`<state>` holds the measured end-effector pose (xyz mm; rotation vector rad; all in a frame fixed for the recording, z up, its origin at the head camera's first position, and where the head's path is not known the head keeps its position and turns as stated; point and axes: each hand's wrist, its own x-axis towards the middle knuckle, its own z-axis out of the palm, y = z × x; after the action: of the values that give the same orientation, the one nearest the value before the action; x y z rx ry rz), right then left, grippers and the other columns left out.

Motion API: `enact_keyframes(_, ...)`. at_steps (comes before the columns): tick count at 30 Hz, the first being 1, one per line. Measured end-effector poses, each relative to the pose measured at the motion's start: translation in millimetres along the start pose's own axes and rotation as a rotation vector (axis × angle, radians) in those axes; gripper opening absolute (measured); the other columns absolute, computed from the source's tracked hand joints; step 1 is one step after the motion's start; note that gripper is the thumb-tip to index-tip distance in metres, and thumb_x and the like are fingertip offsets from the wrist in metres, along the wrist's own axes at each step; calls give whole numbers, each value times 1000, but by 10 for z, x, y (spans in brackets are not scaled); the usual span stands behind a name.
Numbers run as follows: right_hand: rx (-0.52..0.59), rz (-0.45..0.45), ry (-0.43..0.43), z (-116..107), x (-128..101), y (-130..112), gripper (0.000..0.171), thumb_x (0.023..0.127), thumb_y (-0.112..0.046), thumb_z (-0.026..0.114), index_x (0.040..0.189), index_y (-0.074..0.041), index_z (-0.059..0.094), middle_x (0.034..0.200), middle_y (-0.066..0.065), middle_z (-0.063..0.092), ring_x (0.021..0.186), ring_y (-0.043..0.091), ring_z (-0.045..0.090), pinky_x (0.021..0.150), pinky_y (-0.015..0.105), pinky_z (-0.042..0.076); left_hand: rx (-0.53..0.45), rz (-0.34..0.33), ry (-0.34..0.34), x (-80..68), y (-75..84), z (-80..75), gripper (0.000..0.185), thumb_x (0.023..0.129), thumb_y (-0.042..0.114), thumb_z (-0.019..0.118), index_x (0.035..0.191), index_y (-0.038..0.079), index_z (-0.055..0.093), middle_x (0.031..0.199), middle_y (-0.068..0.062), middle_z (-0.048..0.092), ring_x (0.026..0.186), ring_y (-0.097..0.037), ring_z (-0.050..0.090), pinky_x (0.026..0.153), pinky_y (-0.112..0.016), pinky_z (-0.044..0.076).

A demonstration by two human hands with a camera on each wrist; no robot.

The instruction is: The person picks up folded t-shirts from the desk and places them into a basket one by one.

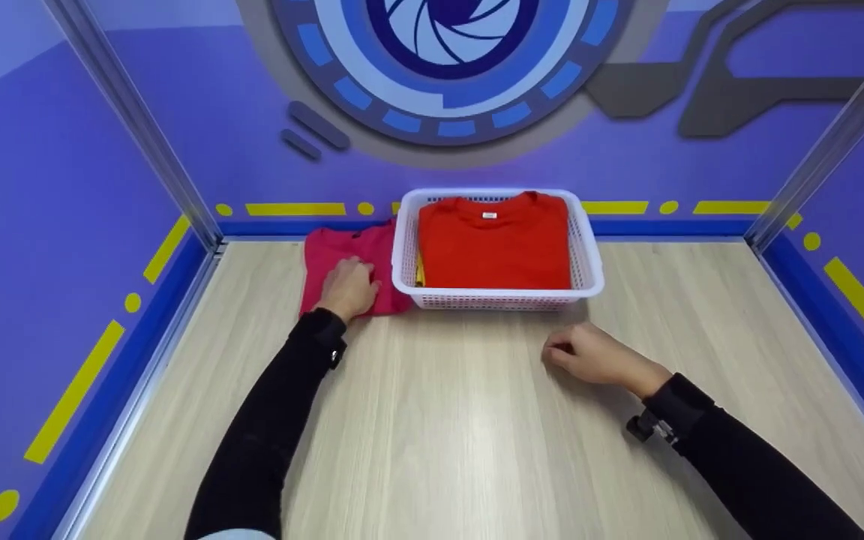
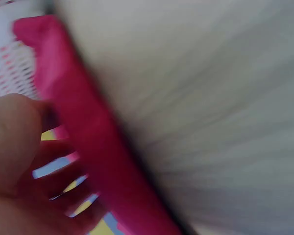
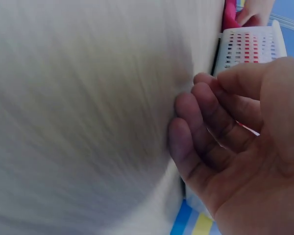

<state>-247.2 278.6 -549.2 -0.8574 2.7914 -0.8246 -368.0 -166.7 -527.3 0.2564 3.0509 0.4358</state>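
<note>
A: Nearest the viewer, what does the right hand (image 1: 598,358) do?
B: It rests on the bare desk (image 1: 432,450) at about 4 o'clock from the frame's centre, fingers loosely curled, its grip relaxed and holding nothing. The wrist view confirms an empty palm; the desk there is motion-blurred.

A: And the left hand (image 1: 347,287)?
B: At 10 o'clock it lies on the folded pink garment (image 1: 334,259), which sits flat on the desk just left of the basket. The fingertips are hidden from above, and the wrist view is blurred; the fingers seem to curl over the cloth's edge, but a firm grip cannot be confirmed.

A: Farther back?
B: The white basket (image 1: 586,259) at 12 o'clock holds a folded red shirt (image 1: 496,244). A sliver of yellow shows beneath it; what it belongs to is hidden.
</note>
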Motion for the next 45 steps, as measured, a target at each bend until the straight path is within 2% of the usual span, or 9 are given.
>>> enact_keyframes(2, -3, 9, 12, 3, 22, -3, 19, 102, -5, 67, 98, -13, 83, 88, -6, 77, 83, 8, 65, 80, 30, 59, 71, 23, -23, 40, 6, 8, 45, 110, 26, 63, 147, 0, 68, 148, -25, 62, 143, -46, 57, 119, -60, 51)
enact_keyframes(5, -11, 7, 34, 10, 60, -13, 19, 103, -5, 67, 97, -13, 83, 87, -6, 76, 82, 9, 64, 78, 30, 58, 121, 40, -24, 60, 9, -11, 41, 110, 25, 63, 140, -1, 71, 143, -26, 63, 138, -46, 59, 115, -62, 53)
enact_keyframes(14, 3, 7, 73, 71, 118, -45, 16, 105, -8, 70, 101, -13, 84, 88, -5, 77, 83, 10, 66, 82, 34, 60, 160, 43, -41, -52, -59, 11, 39, 110, 24, 63, 136, -3, 73, 141, -28, 62, 134, -48, 59, 112, -64, 55)
enact_keyframes(21, 7, 7, 69, 68, 116, -60, 13, 105, -11, 71, 102, -12, 84, 87, -6, 77, 82, 10, 65, 82, 35, 60, 161, 40, -53, -166, -42, -10, 35, 109, 23, 63, 129, -3, 75, 139, -28, 63, 133, -49, 58, 112, -66, 54)
enact_keyframes(26, 8, 30, 71, 76, 98, -54, 14, 105, -12, 71, 98, -14, 83, 84, -8, 74, 79, 8, 62, 76, 30, 56, 163, 81, -24, -310, -30, -4, 32, 107, 23, 67, 119, -4, 78, 131, -28, 66, 127, -50, 62, 105, -66, 58)
enact_keyframes(31, 3, 46, 72, 85, 73, -57, 14, 105, -13, 72, 98, -14, 83, 84, -8, 74, 78, 8, 62, 76, 29, 55, 161, 101, 0, -501, -8, 48, 31, 105, 24, 71, 113, -4, 80, 128, -28, 66, 123, -50, 63, 103, -65, 59)
enact_keyframes(38, -43, 67, 113, 91, 29, -96, 14, 103, -11, 72, 95, -13, 83, 83, -5, 74, 79, 11, 63, 76, 35, 56, 165, 134, 35, -766, 58, 150, 35, 106, 26, 71, 124, -3, 79, 131, -29, 65, 124, -50, 61, 102, -65, 59)
enact_keyframes(45, -62, 38, 139, 154, 91, -175, 15, 103, -9, 70, 95, -12, 83, 86, -2, 76, 83, 13, 67, 80, 39, 58, 186, 186, 86, -1101, 49, 183, 35, 106, 26, 73, 124, -3, 79, 126, -29, 67, 120, -48, 62, 97, -63, 61)
